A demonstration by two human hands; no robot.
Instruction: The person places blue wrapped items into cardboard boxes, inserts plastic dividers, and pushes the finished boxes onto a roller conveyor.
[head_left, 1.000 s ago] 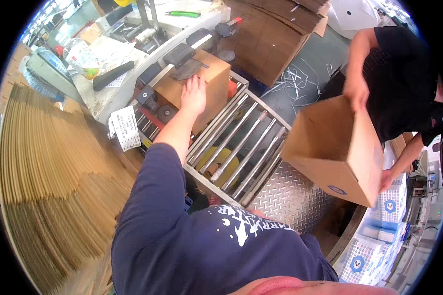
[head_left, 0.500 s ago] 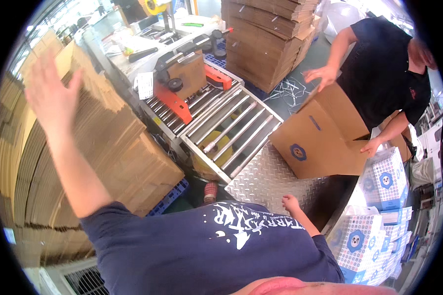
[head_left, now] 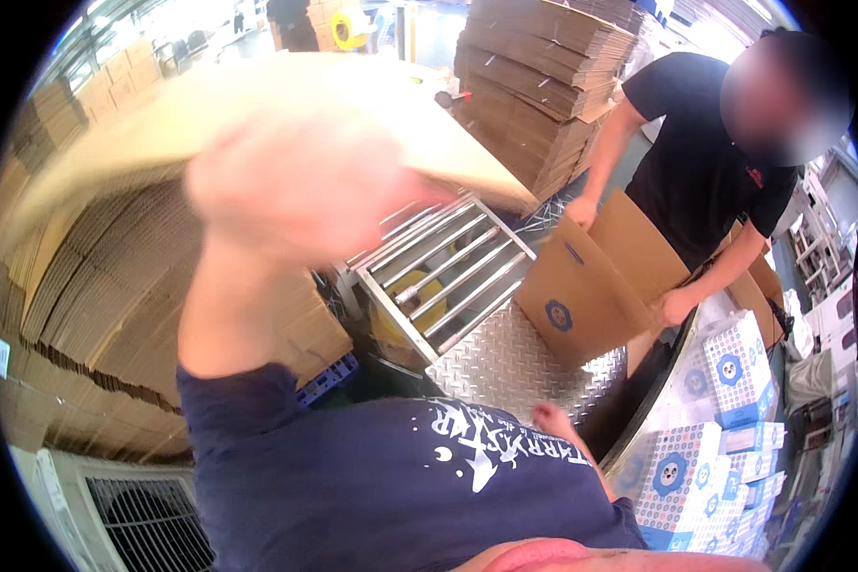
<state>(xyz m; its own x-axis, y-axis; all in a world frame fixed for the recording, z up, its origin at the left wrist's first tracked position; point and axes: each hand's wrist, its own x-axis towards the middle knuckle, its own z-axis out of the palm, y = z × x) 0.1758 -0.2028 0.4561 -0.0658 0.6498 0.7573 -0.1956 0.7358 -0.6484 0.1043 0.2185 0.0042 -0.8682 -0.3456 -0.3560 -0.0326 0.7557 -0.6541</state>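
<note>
My left hand (head_left: pixel 296 195), smeared by motion, is raised with its fingers closed on a flattened cardboard box (head_left: pixel 467 157). This box spreads wide across the upper left, over the roller conveyor and the stack of flat boxes (head_left: pixel 114 276). Low in front of my body, my right hand (head_left: pixel 549 418) hovers near the metal tread plate (head_left: pixel 486 357); its fingers are too blurred to read. Across from me, a co-worker in a black shirt holds an opened cardboard box (head_left: pixel 582 286) with both hands, tilted above the plate.
A short roller conveyor (head_left: pixel 448 272) meets the tread plate. Behind it rises a tall pile of flat cartons (head_left: pixel 534 86). To my right, white-and-blue printed packages (head_left: pixel 682 477) are heaped on a surface. A blue pallet (head_left: pixel 329 377) supports the left stack. A grilled unit (head_left: pixel 153 524) stands lower left.
My left hand has moved right from over the stack and now carries a flattened cardboard box. The co-worker's box has shifted lower and nearer, and the co-worker's far hand now grips its edge.
</note>
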